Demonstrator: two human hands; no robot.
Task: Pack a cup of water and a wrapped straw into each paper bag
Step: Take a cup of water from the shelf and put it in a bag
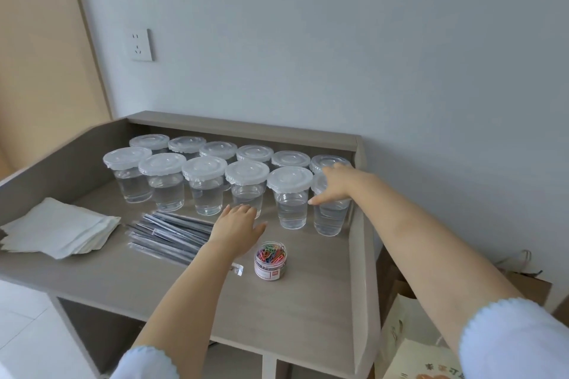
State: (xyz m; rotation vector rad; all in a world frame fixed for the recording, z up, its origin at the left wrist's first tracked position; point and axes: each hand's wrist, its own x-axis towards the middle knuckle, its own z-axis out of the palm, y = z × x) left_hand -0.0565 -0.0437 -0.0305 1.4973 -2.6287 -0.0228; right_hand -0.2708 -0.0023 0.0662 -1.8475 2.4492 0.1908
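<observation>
Grey worktop [129, 274] against pale wall. Twelve lidded cups of water in two rows at 12 o'clock. Right hand [334, 186] draped over front-right cup [328, 218] at 2 o'clock, fingers spread, touching lid, not clamped. Left hand [235, 229] flat, fingers loose, resting on right end of wrapped straws [167, 235]. White paper bags [58, 229] stacked at 9 o'clock. Paperclip jar [270, 260] just beside left hand.

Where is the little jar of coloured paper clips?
The jar of paper clips stands near the table's front middle, right of the wrapped straws and just beside the left hand.
</observation>
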